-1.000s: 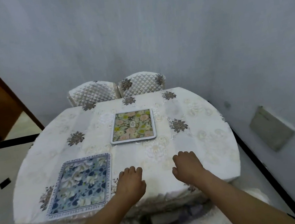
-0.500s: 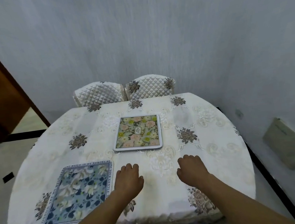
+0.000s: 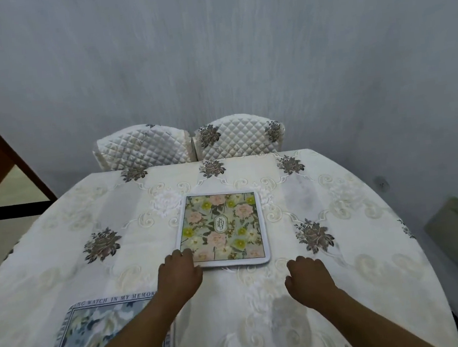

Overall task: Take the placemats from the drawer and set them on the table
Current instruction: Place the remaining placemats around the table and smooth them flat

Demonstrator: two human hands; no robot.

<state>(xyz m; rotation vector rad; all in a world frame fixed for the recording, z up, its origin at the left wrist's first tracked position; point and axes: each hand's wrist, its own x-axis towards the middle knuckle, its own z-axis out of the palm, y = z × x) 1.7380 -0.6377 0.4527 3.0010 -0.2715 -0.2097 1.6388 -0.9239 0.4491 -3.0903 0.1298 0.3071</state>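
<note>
My left hand (image 3: 180, 276) is curled with its fingertips (image 3: 184, 254) on the near left corner of the pink and yellow flower placemat (image 3: 222, 228), which lies flat mid-table (image 3: 344, 245). Can't tell if I'm actually pinching the edge or just touching it. My right hand (image 3: 310, 279) is a loose fist, holding nothing, near the mat's right corner. The blue flower placemat (image 3: 98, 342) is flat under my left forearm.

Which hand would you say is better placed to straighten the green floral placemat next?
Probably the left hand: its fingers already touch the green floral placemat at its near left corner, while the right hand rests curled on the tablecloth, apart from it.
</note>
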